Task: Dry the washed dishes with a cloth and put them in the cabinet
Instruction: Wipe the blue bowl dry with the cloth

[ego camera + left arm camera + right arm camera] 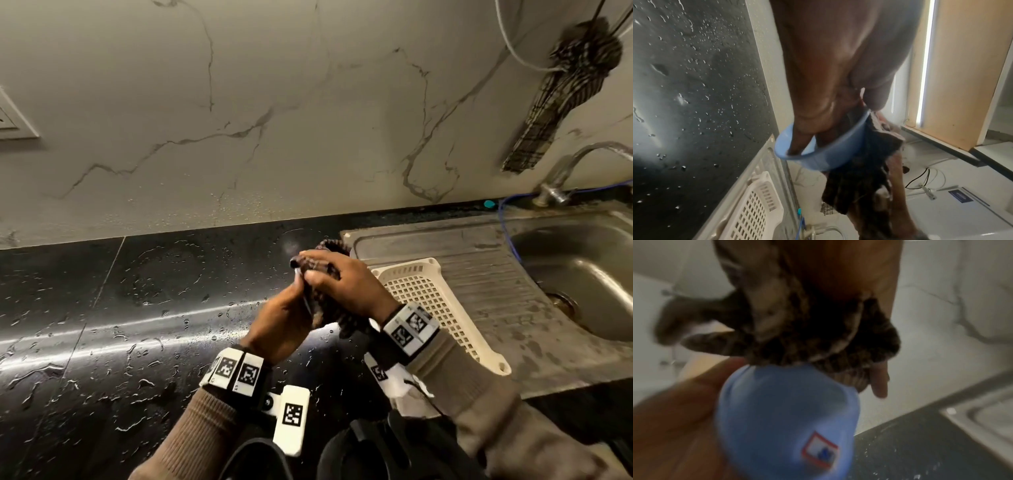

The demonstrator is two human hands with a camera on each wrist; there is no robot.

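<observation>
The left hand (830, 91) holds a small blue bowl (818, 151) in the air above the wet black surface (102, 308), with fingers curled inside it and the thumb on the rim, while the right hand (342, 284) presses a dark cloth (818, 337) against the outside of the bowl, its fingers bent around the cloth. To dry it well, I think the left hand should turn the bowl slowly so the cloth passes over all the wall, the bottom and then the inside. The grip must be firm, because a wet bowl can slip, and the white basket (428, 301) by the sink (582, 246) looks empty.
</observation>
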